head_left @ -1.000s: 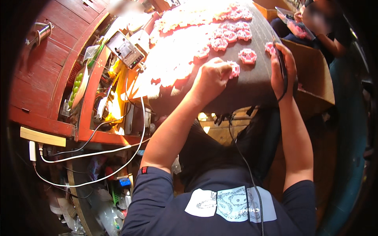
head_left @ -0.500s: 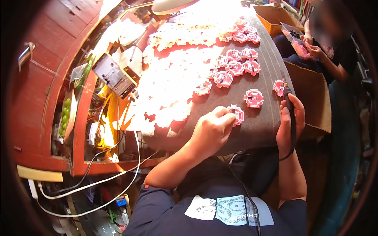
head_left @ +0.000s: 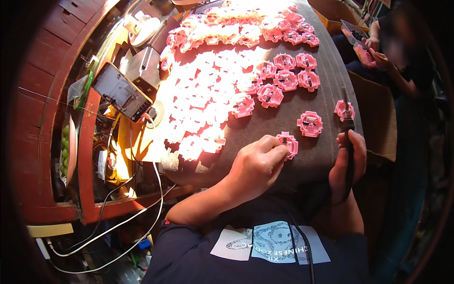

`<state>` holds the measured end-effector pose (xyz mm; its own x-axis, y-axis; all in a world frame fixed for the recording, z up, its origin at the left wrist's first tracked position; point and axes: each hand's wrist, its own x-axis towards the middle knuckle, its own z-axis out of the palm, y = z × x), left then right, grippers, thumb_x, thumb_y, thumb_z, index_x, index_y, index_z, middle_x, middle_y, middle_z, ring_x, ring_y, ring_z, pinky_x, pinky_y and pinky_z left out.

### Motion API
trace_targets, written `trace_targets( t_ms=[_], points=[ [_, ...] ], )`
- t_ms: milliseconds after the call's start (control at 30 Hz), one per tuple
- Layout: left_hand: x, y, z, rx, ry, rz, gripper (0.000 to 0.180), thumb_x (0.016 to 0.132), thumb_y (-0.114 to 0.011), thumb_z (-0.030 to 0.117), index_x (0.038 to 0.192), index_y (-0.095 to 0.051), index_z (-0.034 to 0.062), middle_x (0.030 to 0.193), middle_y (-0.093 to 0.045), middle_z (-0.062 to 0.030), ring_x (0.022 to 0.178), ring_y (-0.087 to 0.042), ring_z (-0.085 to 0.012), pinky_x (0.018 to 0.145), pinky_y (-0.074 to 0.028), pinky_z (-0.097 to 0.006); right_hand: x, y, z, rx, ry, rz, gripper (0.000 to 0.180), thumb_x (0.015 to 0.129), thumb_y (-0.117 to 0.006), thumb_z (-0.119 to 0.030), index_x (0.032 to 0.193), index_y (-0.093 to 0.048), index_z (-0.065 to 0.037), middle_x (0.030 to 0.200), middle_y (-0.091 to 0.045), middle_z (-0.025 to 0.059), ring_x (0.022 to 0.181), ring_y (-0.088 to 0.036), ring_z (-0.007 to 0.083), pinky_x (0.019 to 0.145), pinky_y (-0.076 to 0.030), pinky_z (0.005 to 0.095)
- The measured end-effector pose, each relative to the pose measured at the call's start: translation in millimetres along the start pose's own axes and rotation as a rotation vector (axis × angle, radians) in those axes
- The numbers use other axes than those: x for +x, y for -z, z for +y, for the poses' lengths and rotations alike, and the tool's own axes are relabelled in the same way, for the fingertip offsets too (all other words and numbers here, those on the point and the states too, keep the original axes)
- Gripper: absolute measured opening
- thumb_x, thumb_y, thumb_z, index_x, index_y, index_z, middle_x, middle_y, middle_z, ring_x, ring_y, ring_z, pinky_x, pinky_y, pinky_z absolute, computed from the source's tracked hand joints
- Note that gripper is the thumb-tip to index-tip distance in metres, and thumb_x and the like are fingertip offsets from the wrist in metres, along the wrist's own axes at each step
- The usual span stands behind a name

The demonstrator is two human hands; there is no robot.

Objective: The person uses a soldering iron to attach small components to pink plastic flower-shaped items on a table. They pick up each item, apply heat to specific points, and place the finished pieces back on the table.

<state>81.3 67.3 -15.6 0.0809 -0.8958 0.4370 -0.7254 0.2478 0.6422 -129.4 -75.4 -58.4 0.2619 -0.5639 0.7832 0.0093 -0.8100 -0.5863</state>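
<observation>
My left hand (head_left: 257,163) pinches the near left edge of a pink plastic housing (head_left: 292,146) with small dark parts inside. Its fingertips partly hide that piece, which rests on the dark, rounded worktop. In my right hand (head_left: 349,158) is a soldering iron (head_left: 348,124) with a black handle, its thin metal end pointing away from me. The iron passes in front of another pink housing (head_left: 340,110) at the worktop's right edge. Between the two hands, slightly farther off, sits one more pink housing (head_left: 310,124); neither hand touches it.
Rows of pink housings (head_left: 269,96) cover the worktop's left and far parts, many washed out by sunlight. A propped phone (head_left: 122,92) and white cables (head_left: 158,203) are at left. Beyond a cardboard box (head_left: 373,113) at right, another person's hands (head_left: 373,49) hold pink pieces.
The view has shifted a little and the glare has lessened. My left hand keeps its pinch on the same housing. The soldering iron now overlaps the rightmost housing more in the picture.
</observation>
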Motion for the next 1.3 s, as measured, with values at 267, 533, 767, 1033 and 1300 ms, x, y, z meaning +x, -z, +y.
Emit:
trace_targets(
  t_ms=[267, 533, 767, 1033, 1300],
  points=[
    [34, -41, -2, -0.152, -0.097, 0.191, 0.029, 0.09, -0.074, -0.006, 0.118, -0.07, 0.0014, 0.117, -0.067, -0.019, 0.099, -0.072, -0.0379, 0.08, -0.062, -0.043, 13, 5, -13, -0.236, 0.162, -0.175, 0.034, 0.097, -0.069, -0.003, 0.131, -0.065, 0.003, 0.102, -0.071, 0.0195, 0.083, -0.065, 0.0294, 0.074, -0.054, 0.0393],
    [46, 2, -15, 0.477, -0.014, 0.203, 0.032, 0.089, -0.073, 0.006, 0.121, -0.07, 0.0022, 0.127, -0.065, -0.0156, 0.121, -0.06, -0.0338, 0.096, -0.048, -0.05, 51, -31, -22, -0.44, 0.154, -0.449, 0.06, 0.089, -0.081, -0.024, 0.14, -0.058, -0.004, 0.133, -0.066, 0.0255, 0.126, -0.06, 0.0473, 0.11, -0.043, 0.0551],
    [50, -12, -35, 0.776, 0.051, 0.07, 0.025, 0.092, -0.066, 0.014, 0.115, -0.071, 0.0048, 0.121, -0.063, -0.0086, 0.119, -0.055, -0.0278, 0.099, -0.037, -0.048, 48, -25, 0, -0.419, 0.041, -0.484, 0.052, 0.087, -0.075, -0.001, 0.137, -0.06, -0.005, 0.122, -0.066, 0.022, 0.119, -0.062, 0.0438, 0.109, -0.043, 0.0549],
    [14, -18, -11, 0.392, -0.125, 0.084, 0.023, 0.085, -0.08, 0.013, 0.106, -0.073, 0.0049, 0.122, -0.067, -0.0084, 0.111, -0.062, -0.0267, 0.092, -0.05, -0.042, 51, -13, 9, -0.448, 0.153, -0.332, 0.042, 0.09, -0.073, -0.001, 0.131, -0.064, -0.003, 0.121, -0.071, 0.0204, 0.115, -0.066, 0.043, 0.106, -0.049, 0.0532],
    [3, -14, -14, 0.186, -0.25, 0.121, 0.019, 0.087, -0.076, 0.008, 0.104, -0.074, -0.0013, 0.126, -0.068, -0.0142, 0.118, -0.064, -0.0328, 0.098, -0.058, -0.04, 25, -38, -37, -0.171, 0.131, -0.445, 0.027, 0.092, -0.071, 0.001, 0.118, -0.069, -0.003, 0.108, -0.073, 0.0204, 0.093, -0.07, 0.0376, 0.082, -0.055, 0.0462]
  ],
)
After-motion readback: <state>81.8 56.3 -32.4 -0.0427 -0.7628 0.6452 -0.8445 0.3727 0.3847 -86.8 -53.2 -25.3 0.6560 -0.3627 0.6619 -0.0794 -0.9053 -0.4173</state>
